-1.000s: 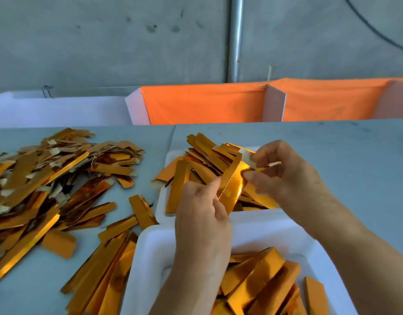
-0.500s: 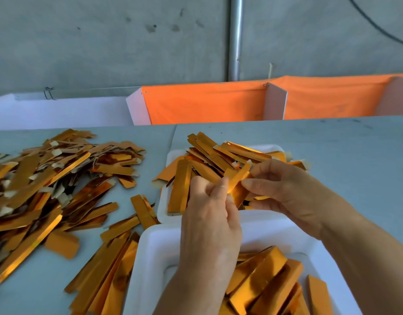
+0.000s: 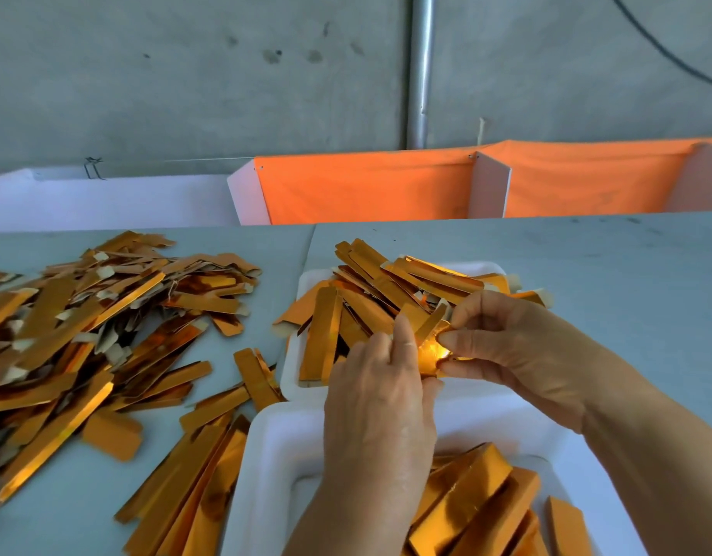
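Observation:
Both hands hold one shiny gold card strip [image 3: 428, 347] above the far white foam tray [image 3: 294, 355]. My left hand [image 3: 380, 399] grips its near end, thumb and fingers curled round it. My right hand [image 3: 503, 343] pinches its far end between thumb and fingertips. The strip is partly hidden by my fingers and looks bent between them. Under the hands, that tray holds a heap of gold strips [image 3: 386, 286].
A nearer white foam tray [image 3: 274, 455] holds more gold strips [image 3: 474, 503]. A big loose pile of strips [image 3: 85, 327] covers the grey table on the left, with more lying beside the near tray [image 3: 194, 487]. Orange cloth dividers [image 3: 366, 186] stand behind the table.
The strip stood long and upright between the hands a second ago. Now it is lower and bunched short between the fingers, and my right hand has dropped closer to the left.

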`<state>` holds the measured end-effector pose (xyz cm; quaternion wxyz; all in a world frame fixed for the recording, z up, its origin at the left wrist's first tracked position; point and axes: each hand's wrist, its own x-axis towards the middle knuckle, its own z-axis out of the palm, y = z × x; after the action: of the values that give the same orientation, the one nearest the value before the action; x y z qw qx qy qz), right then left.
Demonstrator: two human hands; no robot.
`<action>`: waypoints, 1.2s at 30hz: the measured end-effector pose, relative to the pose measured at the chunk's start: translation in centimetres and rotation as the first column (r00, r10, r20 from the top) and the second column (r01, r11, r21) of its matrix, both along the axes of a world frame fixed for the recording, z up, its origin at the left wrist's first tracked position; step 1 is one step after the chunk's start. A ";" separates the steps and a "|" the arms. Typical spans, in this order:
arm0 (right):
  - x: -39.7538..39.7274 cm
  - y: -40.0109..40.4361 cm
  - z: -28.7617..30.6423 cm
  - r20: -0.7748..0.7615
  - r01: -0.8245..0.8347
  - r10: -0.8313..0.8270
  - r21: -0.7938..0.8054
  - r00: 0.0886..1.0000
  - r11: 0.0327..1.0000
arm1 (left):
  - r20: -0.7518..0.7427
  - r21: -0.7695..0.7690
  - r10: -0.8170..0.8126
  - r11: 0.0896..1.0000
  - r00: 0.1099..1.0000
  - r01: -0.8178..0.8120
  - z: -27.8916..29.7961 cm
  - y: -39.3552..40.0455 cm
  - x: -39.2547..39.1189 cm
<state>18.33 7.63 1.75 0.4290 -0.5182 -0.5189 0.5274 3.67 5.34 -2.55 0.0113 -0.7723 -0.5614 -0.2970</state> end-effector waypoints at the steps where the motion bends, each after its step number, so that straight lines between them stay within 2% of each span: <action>1: 0.0 0.0 0.0 -0.006 -0.004 0.004 0.000 1.000 1.000 | -0.004 0.000 0.006 1.000 1.000 -0.006 0.0 0.0 0.0; 7: 0.4 -0.1 0.2 0.106 -0.059 0.051 0.072 0.993 0.996 | 0.015 -0.004 -0.010 1.000 1.000 0.010 -0.1 0.1 0.0; 13: 1.0 -0.2 0.2 0.007 -0.141 0.141 0.086 0.990 0.986 | 0.040 -0.005 -0.039 0.999 0.998 0.039 0.1 0.1 -0.2; 16: 1.3 0.0 0.2 0.103 -0.148 0.138 0.091 0.985 0.985 | 0.075 -0.018 -0.067 0.997 0.995 0.068 0.3 0.1 -0.3; 18: 1.3 -0.1 0.2 0.152 -0.207 0.196 0.065 0.969 0.976 | 0.083 -0.021 -0.083 0.996 0.993 0.085 0.3 0.1 -0.3; 21: 1.4 -0.4 0.3 0.125 -0.307 0.300 0.048 0.946 0.950 | 0.116 -0.036 -0.141 0.989 0.983 0.146 0.2 -0.1 -0.2; 29: 2.1 -0.3 0.4 0.161 -0.291 0.272 0.110 0.949 0.950 | 0.328 -0.129 -0.258 0.941 0.909 0.314 1.0 -0.6 -0.3; 33: 2.7 -0.3 0.5 0.082 -0.306 0.297 0.116 0.951 0.945 | 0.355 -0.109 -0.284 0.934 0.891 0.341 1.0 -0.6 -0.2; 36: 2.6 -0.4 0.6 0.097 -0.330 0.320 0.115 0.942 0.937 | 0.352 -0.084 -0.285 0.939 0.892 0.333 1.3 -0.7 0.0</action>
<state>20.96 7.20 2.39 0.3484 -0.4162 -0.6466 0.5360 3.64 4.68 -1.25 -0.1867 -0.7888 -0.4446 -0.3812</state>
